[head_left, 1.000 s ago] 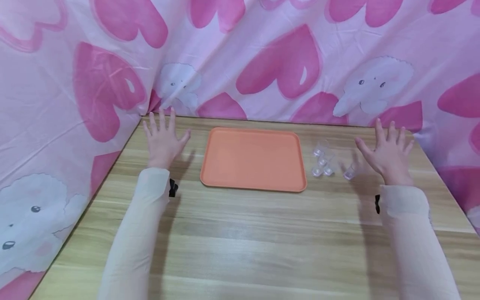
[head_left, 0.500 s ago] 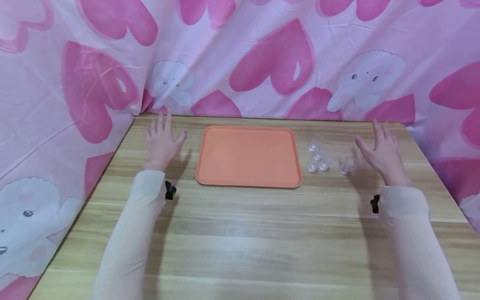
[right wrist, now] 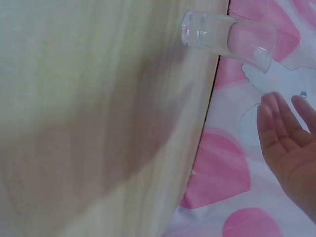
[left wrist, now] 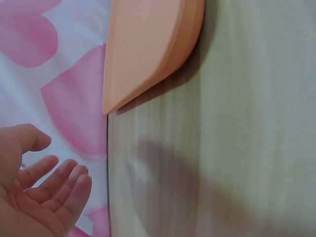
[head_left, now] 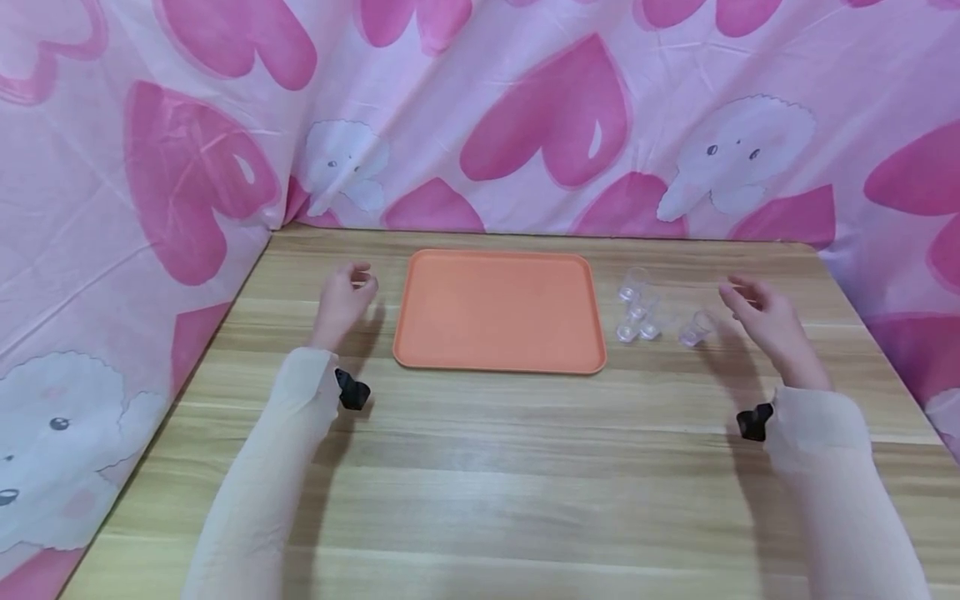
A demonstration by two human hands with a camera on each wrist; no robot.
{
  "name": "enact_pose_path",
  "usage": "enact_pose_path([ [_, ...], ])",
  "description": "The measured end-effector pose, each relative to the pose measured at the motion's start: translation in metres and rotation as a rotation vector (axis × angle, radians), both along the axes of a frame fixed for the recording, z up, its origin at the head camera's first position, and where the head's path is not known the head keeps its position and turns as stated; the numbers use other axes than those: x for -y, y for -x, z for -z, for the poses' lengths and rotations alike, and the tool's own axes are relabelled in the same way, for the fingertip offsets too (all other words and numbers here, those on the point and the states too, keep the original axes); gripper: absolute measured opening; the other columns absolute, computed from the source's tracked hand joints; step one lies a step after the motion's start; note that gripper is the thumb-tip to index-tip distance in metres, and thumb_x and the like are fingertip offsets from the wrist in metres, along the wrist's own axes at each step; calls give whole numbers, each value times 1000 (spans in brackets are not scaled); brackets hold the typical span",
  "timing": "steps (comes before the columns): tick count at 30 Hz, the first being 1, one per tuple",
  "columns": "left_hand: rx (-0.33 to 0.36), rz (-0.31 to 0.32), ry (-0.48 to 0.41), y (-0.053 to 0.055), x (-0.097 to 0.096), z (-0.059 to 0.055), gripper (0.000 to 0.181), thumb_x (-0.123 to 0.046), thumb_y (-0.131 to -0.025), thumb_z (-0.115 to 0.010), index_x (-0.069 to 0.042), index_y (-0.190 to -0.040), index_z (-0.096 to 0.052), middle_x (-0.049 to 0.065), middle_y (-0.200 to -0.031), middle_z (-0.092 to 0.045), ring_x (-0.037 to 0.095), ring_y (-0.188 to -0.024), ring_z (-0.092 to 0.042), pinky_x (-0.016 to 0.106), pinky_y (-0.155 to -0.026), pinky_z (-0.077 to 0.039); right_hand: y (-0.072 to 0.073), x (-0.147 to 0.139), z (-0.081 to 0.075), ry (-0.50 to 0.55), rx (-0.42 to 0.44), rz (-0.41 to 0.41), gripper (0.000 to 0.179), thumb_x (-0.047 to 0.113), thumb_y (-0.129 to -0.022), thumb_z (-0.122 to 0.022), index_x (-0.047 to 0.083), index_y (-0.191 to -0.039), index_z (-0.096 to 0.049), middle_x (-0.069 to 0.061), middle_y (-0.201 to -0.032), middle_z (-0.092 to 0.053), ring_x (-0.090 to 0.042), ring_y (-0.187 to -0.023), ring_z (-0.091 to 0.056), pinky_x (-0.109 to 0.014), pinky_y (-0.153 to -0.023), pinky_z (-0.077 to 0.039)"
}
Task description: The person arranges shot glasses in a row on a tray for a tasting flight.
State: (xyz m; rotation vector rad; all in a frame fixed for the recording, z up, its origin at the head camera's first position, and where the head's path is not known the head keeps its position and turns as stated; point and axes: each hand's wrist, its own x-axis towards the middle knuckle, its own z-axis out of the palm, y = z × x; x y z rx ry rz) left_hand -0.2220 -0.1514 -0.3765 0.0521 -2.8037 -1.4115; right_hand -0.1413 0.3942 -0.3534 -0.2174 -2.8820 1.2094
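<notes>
My left hand (head_left: 345, 302) hovers above the wood-grain table, left of an orange rectangular tray (head_left: 498, 312). Its fingers bend loosely with nothing in them; the left wrist view shows the hand apart from the tray's corner (left wrist: 148, 44). On the other side, my right hand (head_left: 772, 325) hangs over the table, palm inward, fingers loosely bent and holding nothing. Nearest to it stands a single clear cup (head_left: 697, 328), which appears upright and untouched in the right wrist view as a clear cylinder with a thick base (right wrist: 192, 28). Several more clear cups (head_left: 637, 310) cluster between it and the tray.
Pink cloth (head_left: 420, 108) printed with hearts and white animals hangs along the table's back and left side. Bare table (head_left: 480, 483) lies in front of the tray. A small black device (head_left: 352, 390) sits at the left wrist, another (head_left: 753, 422) at the right.
Both hands had their fingers spread and stretched forward; now the fingers are loosely curled and the hands have drawn slightly back. The head view shifted a little. Tray and cups stay put.
</notes>
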Motion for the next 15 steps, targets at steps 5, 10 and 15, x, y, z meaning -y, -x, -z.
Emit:
enact_pose_path([
  [5, 70, -3, -77, 0, -4, 7, 42, -10, -93, -45, 7, -131, -50, 26, -120, -59, 33, -102, -60, 26, -84, -55, -3, -3, 5, 102, 22, -40, 66, 38, -100, -44, -10, -143, -30, 36, -92, -44, 22, -84, -46, 0, -71, -46],
  [10, 180, 32, -165, 0, -8, 10, 43, -9, -95, -46, 7, -135, -46, 27, -127, -55, 31, -104, -59, 25, -86, -58, -5, -5, 10, 136, 64, -62, 62, 35, -100, -46, -5, -145, -30, 33, -97, -46, 18, -88, -49, -2, -74, -46],
  [15, 259, 85, -180, -1, -11, 14, 46, -9, -98, -47, 8, -139, -40, 29, -136, -49, 36, -120, -54, 38, -105, -50, -8, -7, 17, 99, 98, -106, 66, 34, -98, -52, -3, -147, -28, 33, -101, -45, 19, -91, -44, -1, -74, -41],
])
